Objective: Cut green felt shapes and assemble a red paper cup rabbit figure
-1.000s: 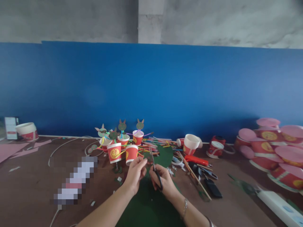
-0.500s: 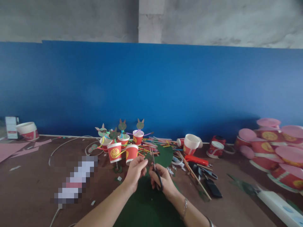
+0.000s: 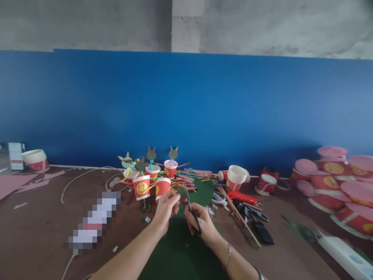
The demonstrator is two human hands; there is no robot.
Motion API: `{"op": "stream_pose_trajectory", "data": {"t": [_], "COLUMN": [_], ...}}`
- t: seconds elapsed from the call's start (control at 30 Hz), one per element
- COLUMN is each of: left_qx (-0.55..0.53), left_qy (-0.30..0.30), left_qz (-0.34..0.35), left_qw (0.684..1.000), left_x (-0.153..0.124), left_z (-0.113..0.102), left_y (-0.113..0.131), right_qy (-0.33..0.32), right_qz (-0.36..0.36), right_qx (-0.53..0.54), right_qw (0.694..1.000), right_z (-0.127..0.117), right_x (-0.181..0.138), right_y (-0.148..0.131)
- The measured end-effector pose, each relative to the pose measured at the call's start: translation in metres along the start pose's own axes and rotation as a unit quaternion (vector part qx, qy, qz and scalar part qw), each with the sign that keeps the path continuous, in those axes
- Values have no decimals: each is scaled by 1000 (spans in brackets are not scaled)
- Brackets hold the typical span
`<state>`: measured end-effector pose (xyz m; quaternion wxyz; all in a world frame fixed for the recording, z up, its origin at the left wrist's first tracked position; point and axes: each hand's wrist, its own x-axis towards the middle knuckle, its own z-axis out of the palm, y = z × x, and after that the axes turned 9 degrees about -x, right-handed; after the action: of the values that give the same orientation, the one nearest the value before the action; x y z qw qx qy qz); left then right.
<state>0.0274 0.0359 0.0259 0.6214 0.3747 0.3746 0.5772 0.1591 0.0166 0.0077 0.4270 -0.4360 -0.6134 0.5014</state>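
Between the fingertips of my left hand [image 3: 167,210] is pinched a small piece of dark green paper [image 3: 183,192]. My right hand [image 3: 202,221] is closed round the black handles of a pair of scissors [image 3: 194,218]. The blades point up and away, right beside the green piece; whether they touch it I cannot tell. Below both hands lies a large dark green sheet [image 3: 182,252]. Just beyond them stand red paper cups [image 3: 142,187], several with green animal-head cut-outs [image 3: 151,154] rising from them on coloured stems.
Coloured pipe cleaners [image 3: 194,177] lie in a heap behind my hands. To the right are wooden sticks [image 3: 240,217], a red-handled tool [image 3: 243,197], a black object [image 3: 263,232] and a white power strip [image 3: 344,252]. Red cups with pink discs [image 3: 332,167] are stacked at far right. Pink paper [image 3: 17,182] lies left.
The scissor blades have tilted slightly to the left, and the small green piece has shifted a little in my left fingers. Both grips stay the same.
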Motion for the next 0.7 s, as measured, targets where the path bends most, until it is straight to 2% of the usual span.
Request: {"op": "stream_pose_trajectory", "data": {"t": [0.37, 0.7], "left_qx": [-26, 7], "left_qy": [5, 5], "left_qz": [21, 18], "left_qw": [999, 1000], "left_x": [1, 1], "left_z": [-1, 0], "left_y": [0, 2], "right_qy": [0, -12], "right_qz": [14, 14], "right_qx": [-9, 13], "right_qw": [1000, 1000], "right_z": [1, 0], "right_x": [0, 1], "right_y": [-3, -1]}}
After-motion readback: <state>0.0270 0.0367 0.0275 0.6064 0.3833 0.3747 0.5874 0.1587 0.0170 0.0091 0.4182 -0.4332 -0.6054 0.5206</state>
